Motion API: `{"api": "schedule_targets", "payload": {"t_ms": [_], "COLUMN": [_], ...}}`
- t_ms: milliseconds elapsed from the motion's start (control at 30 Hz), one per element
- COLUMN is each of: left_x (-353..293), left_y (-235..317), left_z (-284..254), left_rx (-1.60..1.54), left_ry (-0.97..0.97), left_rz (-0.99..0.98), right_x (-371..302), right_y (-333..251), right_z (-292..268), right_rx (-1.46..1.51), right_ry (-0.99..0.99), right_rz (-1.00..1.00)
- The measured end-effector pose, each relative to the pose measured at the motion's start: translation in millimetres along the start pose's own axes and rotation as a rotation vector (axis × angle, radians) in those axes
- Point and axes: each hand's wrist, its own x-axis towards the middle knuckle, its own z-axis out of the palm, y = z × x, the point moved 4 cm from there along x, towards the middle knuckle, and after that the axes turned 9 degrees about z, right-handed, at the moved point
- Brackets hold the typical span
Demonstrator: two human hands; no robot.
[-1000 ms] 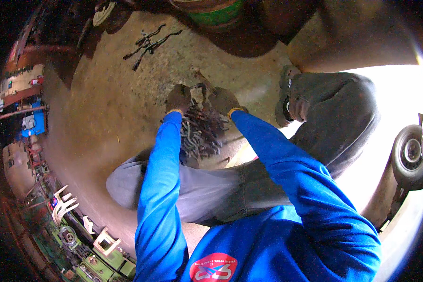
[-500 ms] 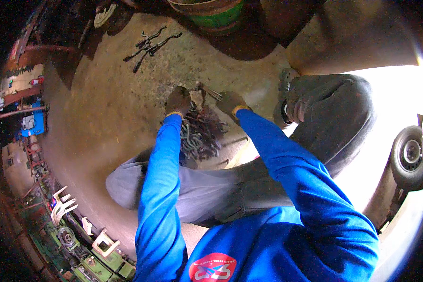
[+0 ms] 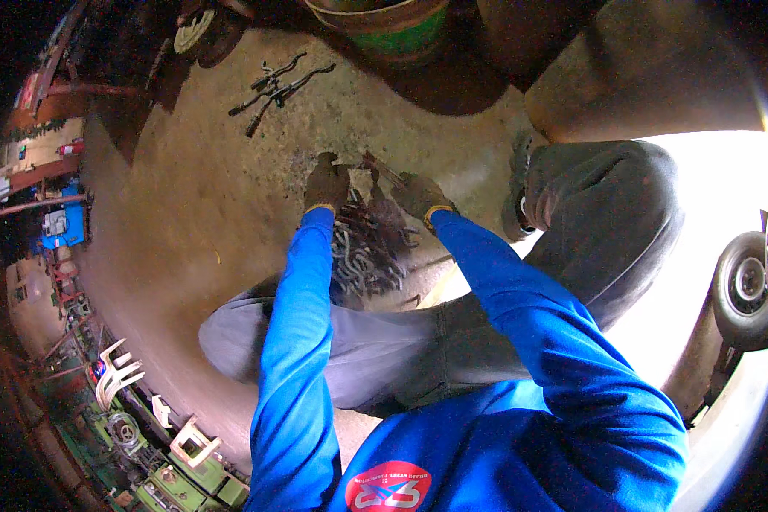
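My left hand (image 3: 326, 183), in a dark work glove, is closed round a short dark metal piece (image 3: 352, 165) that sticks out to the right. My right hand (image 3: 420, 196), also gloved, grips the handles of a pincer-like metal tool (image 3: 388, 173). The tool's head points up and left, against or very near the end of that metal piece; the exact contact is too small to tell. Just below both hands lies a heap of bent, wavy metal pieces (image 3: 367, 260) on the floor, between my legs.
Two long-handled tools (image 3: 277, 90) lie on the concrete floor (image 3: 196, 162) ahead. A green-banded container (image 3: 392, 34) stands at the far side. A wheel (image 3: 745, 286) is at the right. White plastic chair parts (image 3: 115, 375) and green machinery (image 3: 175, 486) line the left.
The view has shifted slightly. My hands stay over the heap, with the tool's head and the metal piece now in line; the tool's handles look closer together.
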Motion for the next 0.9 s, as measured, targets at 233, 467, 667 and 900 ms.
{"api": "schedule_targets", "payload": {"t_ms": [233, 467, 667, 900], "left_x": [4.7, 1.6, -1.7, -10.7], "left_y": [-13.2, -13.6, -39.5, -16.4], "left_z": [1.7, 1.7, 2.8, -3.2], "left_rx": [0.035, 0.029, 0.060, 0.057], "left_ry": [0.034, 0.017, 0.043, 0.004], "left_rz": [0.065, 0.015, 0.036, 0.023], "right_x": [6.8, 20.7, 4.0, -4.7], "right_y": [-14.9, 7.8, -8.3, -15.0], "right_z": [0.2, 17.0, 11.8, 2.5], "right_rx": [-0.049, 0.035, 0.011, -0.003], "right_ry": [-0.102, -0.017, 0.055, 0.034], "right_rz": [-0.060, -0.066, -0.062, -0.074]}}
